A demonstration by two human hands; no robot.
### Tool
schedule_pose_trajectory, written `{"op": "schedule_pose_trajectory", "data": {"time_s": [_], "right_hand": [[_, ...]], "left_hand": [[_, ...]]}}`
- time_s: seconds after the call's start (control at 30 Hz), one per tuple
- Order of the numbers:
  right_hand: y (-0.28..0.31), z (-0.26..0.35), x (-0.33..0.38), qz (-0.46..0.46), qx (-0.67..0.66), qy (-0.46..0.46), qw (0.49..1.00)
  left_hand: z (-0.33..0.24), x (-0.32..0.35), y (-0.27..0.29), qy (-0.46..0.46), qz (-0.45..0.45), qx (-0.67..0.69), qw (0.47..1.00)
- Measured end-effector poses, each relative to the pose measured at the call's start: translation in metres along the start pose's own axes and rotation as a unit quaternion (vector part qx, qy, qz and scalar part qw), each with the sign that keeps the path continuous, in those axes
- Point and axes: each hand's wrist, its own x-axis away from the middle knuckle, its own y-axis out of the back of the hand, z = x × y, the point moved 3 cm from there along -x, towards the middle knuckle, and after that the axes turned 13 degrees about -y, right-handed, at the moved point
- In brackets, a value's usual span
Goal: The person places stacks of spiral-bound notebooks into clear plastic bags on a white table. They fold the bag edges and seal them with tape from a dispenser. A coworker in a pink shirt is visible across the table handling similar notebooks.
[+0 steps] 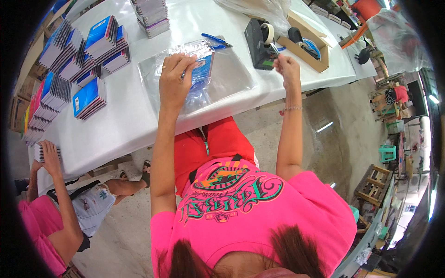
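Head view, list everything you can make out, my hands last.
Table: one, white, across upper half
Notebook stacks: several, mixed colours, table's left half
Blue notebook: one or more, blue-covered, mid-table
Plastic sheets: count unclear, clear, around blue notebook
Hand tool: one, blue, beyond blue notebook
Tape dispenser: one, black, right of plastic
Open box: one, brown, beside dispenser
Distant person: one, red top, far right
Stool: one, teal, far right
Pallet: one, brown, lower right
Co-worker: one, pink top, lower left
Your top: one, pink, lower centre
Left hand: one, bare, on blue notebook
Right hand: one, bare, near dispenser
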Motion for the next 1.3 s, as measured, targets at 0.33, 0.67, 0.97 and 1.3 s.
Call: {"op": "schedule_pose_trajectory", "data": {"time_s": [0.33, 0.67, 0.97, 1.3], "right_hand": [[0.023, -0.035, 0.029, -0.118, 0.291, -0.021, 0.949], [-0.151, 0.039, 0.142, 0.245, -0.037, -0.001, 0.969], [-0.177, 0.029, 0.142, 0.207, 0.026, 0.024, 0.978], [-0.173, 0.012, 0.138, 0.194, 0.031, 0.049, 0.979]], "left_hand": [[-0.003, 0.001, -0.003, 0.013, 0.006, 0.007, 1.000], [-0.004, 0.003, -0.003, -0.027, -0.014, -0.015, 0.999], [-0.002, 0.004, -0.003, -0.029, 0.000, -0.016, 0.999], [-0.011, -0.005, 0.004, -0.036, 0.138, -0.096, 0.985]]}}
